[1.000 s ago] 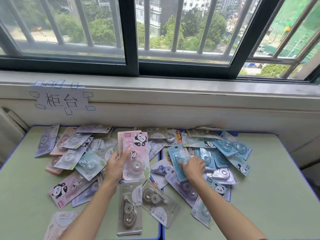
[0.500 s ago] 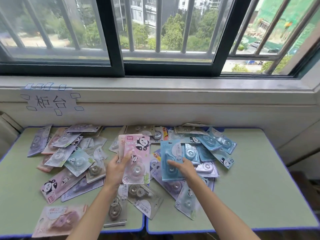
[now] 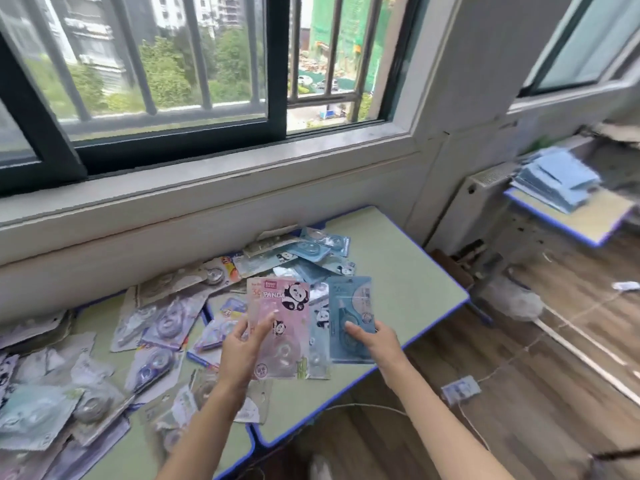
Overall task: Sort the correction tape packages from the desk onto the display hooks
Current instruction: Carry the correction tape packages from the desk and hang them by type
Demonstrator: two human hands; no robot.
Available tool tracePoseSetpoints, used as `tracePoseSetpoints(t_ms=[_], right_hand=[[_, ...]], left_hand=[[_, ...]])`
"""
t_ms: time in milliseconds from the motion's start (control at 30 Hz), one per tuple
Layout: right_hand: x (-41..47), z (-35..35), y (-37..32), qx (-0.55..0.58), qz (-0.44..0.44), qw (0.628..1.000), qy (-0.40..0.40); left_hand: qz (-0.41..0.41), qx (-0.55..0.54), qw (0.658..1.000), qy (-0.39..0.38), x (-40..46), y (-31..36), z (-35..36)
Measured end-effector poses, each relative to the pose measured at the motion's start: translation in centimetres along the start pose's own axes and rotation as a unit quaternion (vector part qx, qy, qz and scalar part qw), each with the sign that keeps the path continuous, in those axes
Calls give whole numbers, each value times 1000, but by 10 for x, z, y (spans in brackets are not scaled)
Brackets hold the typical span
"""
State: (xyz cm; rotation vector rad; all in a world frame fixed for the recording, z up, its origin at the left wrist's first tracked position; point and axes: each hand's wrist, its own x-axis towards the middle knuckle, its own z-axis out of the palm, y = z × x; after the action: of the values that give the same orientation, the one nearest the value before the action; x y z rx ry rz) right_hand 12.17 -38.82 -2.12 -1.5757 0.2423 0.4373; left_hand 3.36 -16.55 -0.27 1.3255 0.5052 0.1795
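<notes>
Now lifted clear of desk (image 3: 398,271): left hand (image 3: 242,348) pinching pink panda packages (image 3: 282,327), right hand (image 3: 377,341) gripping blue package (image 3: 351,317). View swung right; display hooks unseen; carrying likely next.

- The scene is lit brightly and evenly by daylight admitted through the barred window (image 3: 166,74) at 11 o'clock.
- Only soft, faint shadows are cast on the green desk (image 3: 398,271).
- Motion blur is seen throughout, strongest on the blue stack (image 3: 557,181) at 3 o'clock.
- Straight lines are bowed by wide-angle distortion towards the edges.
- The packages (image 3: 52,410) at 8 o'clock are smeared.
</notes>
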Motion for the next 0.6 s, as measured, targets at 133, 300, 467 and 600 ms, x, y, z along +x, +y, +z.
tracePoseSetpoints(t_ms=[133,300,467,600], right_hand=[[-47,-46,17,51,12,994,92],[-109,-111,38,86,9,976,198],[-178,-168,57,101,-10,939,330],[-234,-211,78,133,-13,906,403]], left_hand=[[-28,2,996,-89,-14,-7,39],[-53,32,979,-196,-37,-30,94],[-47,78,953,-288,-76,-52,160],[-60,97,925,-363,-120,-65,206]])
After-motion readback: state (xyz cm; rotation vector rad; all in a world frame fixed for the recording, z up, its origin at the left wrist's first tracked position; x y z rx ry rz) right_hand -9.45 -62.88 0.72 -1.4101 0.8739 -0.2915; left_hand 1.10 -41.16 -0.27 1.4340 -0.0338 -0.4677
